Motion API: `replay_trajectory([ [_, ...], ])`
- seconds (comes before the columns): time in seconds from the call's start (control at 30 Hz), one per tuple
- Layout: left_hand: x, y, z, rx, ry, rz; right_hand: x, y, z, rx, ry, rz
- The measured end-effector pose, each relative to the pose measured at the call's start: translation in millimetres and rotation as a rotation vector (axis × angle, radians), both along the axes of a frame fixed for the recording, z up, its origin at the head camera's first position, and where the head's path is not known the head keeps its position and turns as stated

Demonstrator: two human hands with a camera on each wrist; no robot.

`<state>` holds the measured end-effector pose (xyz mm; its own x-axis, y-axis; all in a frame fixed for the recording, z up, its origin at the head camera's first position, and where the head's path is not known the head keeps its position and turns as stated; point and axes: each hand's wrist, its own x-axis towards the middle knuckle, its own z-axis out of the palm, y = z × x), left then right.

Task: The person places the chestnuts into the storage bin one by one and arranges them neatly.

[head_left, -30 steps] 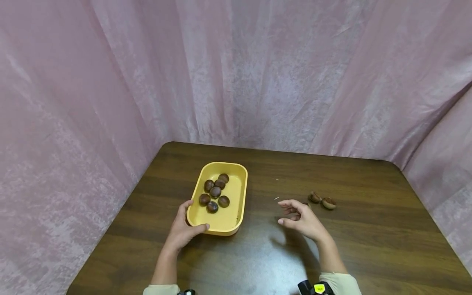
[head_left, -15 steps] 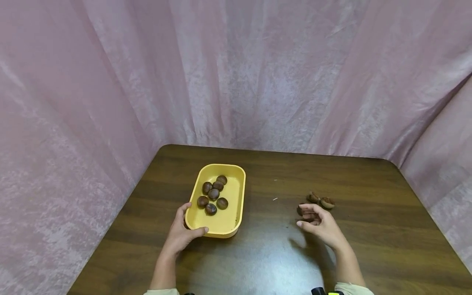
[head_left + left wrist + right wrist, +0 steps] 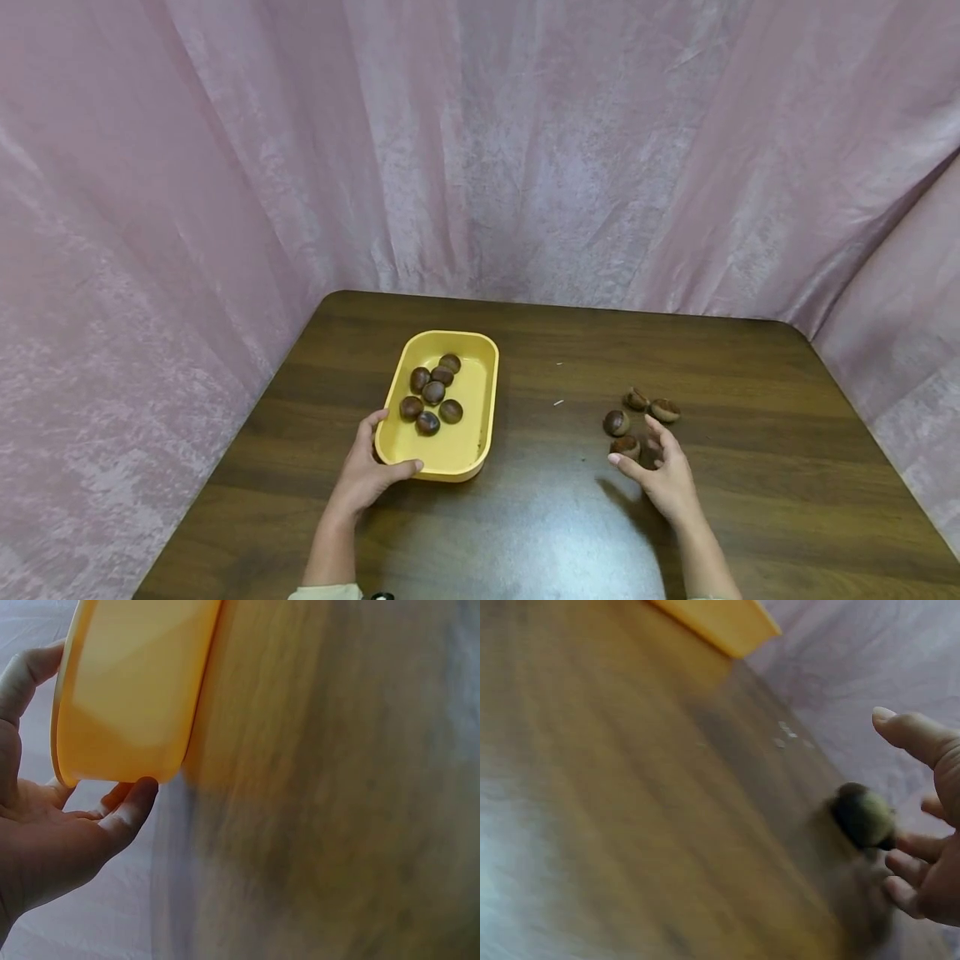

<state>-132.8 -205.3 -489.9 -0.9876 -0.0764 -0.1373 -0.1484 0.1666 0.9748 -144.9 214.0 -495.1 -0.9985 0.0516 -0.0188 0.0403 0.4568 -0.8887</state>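
Near the left of the table stands a yellow plastic tray point(image 3: 468, 429) with several brown chestnuts point(image 3: 433, 392) in it. My left hand point(image 3: 363, 479) grips the tray's near left corner, thumb on the near side and fingers along the left side. To the right, my right hand point(image 3: 670, 483) is spread around a chestnut point(image 3: 625, 450) on the table, thumb and fingers apart. Another chestnut point(image 3: 617, 422) lies just beyond that one. Two more, a chestnut point(image 3: 636, 399) and a paler-based chestnut point(image 3: 664, 410), sit past the fingertips. In the right wrist view a chestnut point(image 3: 864, 815) is blurred beside the fingers.
The dark wooden table point(image 3: 540, 517) runs back to a pink velvet curtain point(image 3: 525, 167), which surrounds its far side and both flanks. Small white bits, such as a thin sliver point(image 3: 558, 403), lie between the tray and the loose chestnuts.
My right hand has moved right, away from the tray side, to the loose chestnuts, and its thumb and fingers have spread wider. The left hand stays on the tray.
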Motion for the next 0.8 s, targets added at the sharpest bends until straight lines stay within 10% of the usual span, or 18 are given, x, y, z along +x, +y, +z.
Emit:
replay_trajectory([
  [0.33, -1.9, 2, -0.4, -0.03, -0.012, 0.003, -3.0, -3, -11.5, 0.193, -0.041, -0.069],
  [0.8, 0.3, 0, 0.6, -0.023, -0.011, 0.009, 3.3, -5, -5.8, 0.128, -0.072, -0.119],
])
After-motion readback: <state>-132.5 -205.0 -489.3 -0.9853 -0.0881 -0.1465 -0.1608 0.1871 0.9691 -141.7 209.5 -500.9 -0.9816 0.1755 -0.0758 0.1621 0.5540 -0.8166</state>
